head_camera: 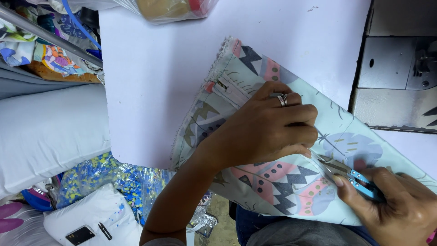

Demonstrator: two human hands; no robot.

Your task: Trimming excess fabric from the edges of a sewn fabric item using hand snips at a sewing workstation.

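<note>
Right hand (400,207), at the 4 o'clock corner, was closed around blue-handled snips (353,178), thumb pressed on the handle; the blades pointed toward 10 o'clock and met the cloth (282,182) just beside the left fingertips. Left hand (266,125), at centre, lay knuckles up with fingers curled down, pressing the cloth flat; whether it pinched a fold could not be told. A ring (282,99) sat on one finger. The patterned cloth, pale blue with pink and grey shapes, ran from 12 o'clock to 5 o'clock across the white table (150,91), its frayed edge toward 9 o'clock and its lower part hanging off toward the lap. A sewing machine (396,77) stood at 2 o'clock. A phone (80,235) lay on white bundles at 7 o'clock.
</note>
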